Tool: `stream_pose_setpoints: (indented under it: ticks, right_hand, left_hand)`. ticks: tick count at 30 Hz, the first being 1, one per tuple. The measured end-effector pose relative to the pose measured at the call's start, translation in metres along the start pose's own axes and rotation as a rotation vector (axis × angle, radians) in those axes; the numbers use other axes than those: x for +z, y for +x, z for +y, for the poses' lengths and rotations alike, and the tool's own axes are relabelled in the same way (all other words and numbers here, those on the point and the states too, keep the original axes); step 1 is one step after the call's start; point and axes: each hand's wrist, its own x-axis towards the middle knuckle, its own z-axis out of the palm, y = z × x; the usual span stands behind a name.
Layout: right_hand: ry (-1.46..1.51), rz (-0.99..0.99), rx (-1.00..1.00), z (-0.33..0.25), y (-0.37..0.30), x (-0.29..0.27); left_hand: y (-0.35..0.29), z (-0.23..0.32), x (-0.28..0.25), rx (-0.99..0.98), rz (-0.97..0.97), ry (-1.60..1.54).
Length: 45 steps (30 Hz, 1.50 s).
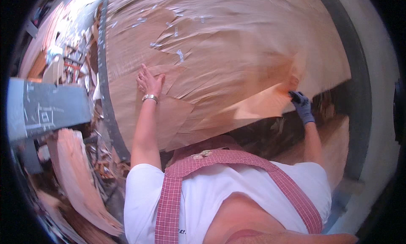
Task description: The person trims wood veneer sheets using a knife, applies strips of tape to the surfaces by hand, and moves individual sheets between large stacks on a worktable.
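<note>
A broad layer of thin brown wood veneer sheets [237, 45] lies in front of me, overlapping and rippled, with torn edges. Short strips of pale tape [180, 55] stick to it at the upper left. My left hand [149, 82], bare with a metal band at the wrist, rests on the veneer with its fingers stretched out. On the right, my right hand [303, 108] wears a blue-grey glove with dark fingertips. Its fingers close on the edge of a lighter, raised veneer sheet [260, 103]; the exact grip is partly hidden.
A dark edge strip [104, 75] borders the veneer on the left, and a dark frame [359, 66] curves along the right. A grey-blue panel with chalk-like marks [55, 106] stands at the left. Curved wood sheets [80, 176] and veneer scraps [105, 155] lie at the lower left.
</note>
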Motion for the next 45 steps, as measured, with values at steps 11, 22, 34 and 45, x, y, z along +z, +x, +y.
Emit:
stream_pose_setpoints:
  ticks: [11,22,34,45]
  right_hand:
    - [-0.425,-0.080,0.304,-0.177,-0.085,-0.030]
    - [0.145,0.072,-0.170,-0.507,0.035,0.208]
    - [-0.186,0.173,0.100,-0.542,0.017,0.258]
    - [-0.279,0.096,0.343,-0.603,0.053,0.163]
  left_hand:
    - [0.044,-0.052,0.002,0.306,-0.355,0.126]
    - [0.090,-0.076,0.042,0.551,-0.547,-0.036]
    - [0.108,-0.013,-0.079,0.674,-0.684,-0.784]
    - [0.071,0.082,-0.414,1.110,-0.934,-1.070]
